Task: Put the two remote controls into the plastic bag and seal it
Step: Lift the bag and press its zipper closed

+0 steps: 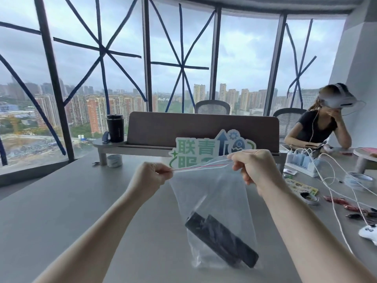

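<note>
A clear plastic bag (214, 193) is held up over the grey table (61, 201), hanging from its top edge. The left hand (148, 176) is closed in a pinch on the top corner at 9 o'clock of the bag mouth; the right hand (255, 168) is closed in a pinch on the opposite corner at 3 o'clock. The red zip strip (201, 166) is stretched taut between the two pinches. Toward the right hand a second edge of the mouth is seen slightly apart from the strip; whether the seal is fully pressed shut cannot be told.

Two black remote controls (221, 240) are seen inside the bag, at its bottom, toward 6 o'clock of the hands. They lie side by side and touching, both tilted, upper ends toward 10 o'clock and lower ends toward 4 o'clock.

Behind the bag, at 12 o'clock, a green-and-white cut-out sign (195, 149) is partly covered by the bag mouth. A black tumbler (115, 127) stands at 10 o'clock on a small shelf. At 3 o'clock, white cables (334, 180) are spread across the table, and a white game controller (369, 233) lies at 4 o'clock.
</note>
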Motion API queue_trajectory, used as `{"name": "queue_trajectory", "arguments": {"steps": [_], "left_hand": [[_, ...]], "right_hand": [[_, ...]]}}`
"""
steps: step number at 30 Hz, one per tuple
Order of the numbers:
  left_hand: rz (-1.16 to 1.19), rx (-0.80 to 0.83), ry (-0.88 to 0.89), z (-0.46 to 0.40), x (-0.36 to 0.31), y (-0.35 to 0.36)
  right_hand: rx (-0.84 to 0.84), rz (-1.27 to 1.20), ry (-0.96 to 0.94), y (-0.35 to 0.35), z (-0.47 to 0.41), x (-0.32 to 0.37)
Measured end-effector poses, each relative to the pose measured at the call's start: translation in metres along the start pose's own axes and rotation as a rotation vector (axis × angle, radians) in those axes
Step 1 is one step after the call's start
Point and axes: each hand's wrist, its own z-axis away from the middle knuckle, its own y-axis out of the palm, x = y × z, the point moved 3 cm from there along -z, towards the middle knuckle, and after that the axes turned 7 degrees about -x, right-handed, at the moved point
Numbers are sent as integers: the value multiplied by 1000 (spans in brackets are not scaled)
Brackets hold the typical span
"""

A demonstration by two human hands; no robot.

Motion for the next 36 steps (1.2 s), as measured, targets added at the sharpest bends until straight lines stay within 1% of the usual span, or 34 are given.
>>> {"name": "queue_trajectory", "arguments": {"steps": [3,5,8,9,10,11,12,13,14,15,16,18,21,25,28,36], "left_hand": [[87,9,-72,3,6,10],[153,13,-101,3,4,17],[168,28,-80,2,-8,30],[172,32,-59,3,-13,34],[177,39,-36,3,-20,38],[186,45,-11,4,-27,42],[190,49,15,4,-34,45],[186,49,44,4,-41,49],[176,48,75,4,-48,52],[165,51,105,4,-56,55],[155,57,134,4,-62,57],[122,61,185,4,-73,60],[93,41,227,4,-81,61],[108,53,242,3,-85,63],[127,78,260,2,-88,64],[204,59,215,3,-86,65]], "right_hand": [[-72,143,-106,-16,0,4],[-148,288,-169,-26,-1,8],[-258,632,-205,-40,4,15],[-300,736,-244,-43,7,17],[-336,803,-324,-43,11,22],[-339,815,-438,-41,15,27],[-276,794,-557,-35,19,32],[-148,775,-644,-26,21,35],[-7,766,-683,-16,23,38],[98,790,-685,-6,23,39],[149,820,-690,1,22,39],[136,832,-692,7,20,42],[111,801,-645,3,13,46],[211,676,-589,1,3,46],[243,648,-575,0,-2,45],[262,683,-588,6,0,44]]}}
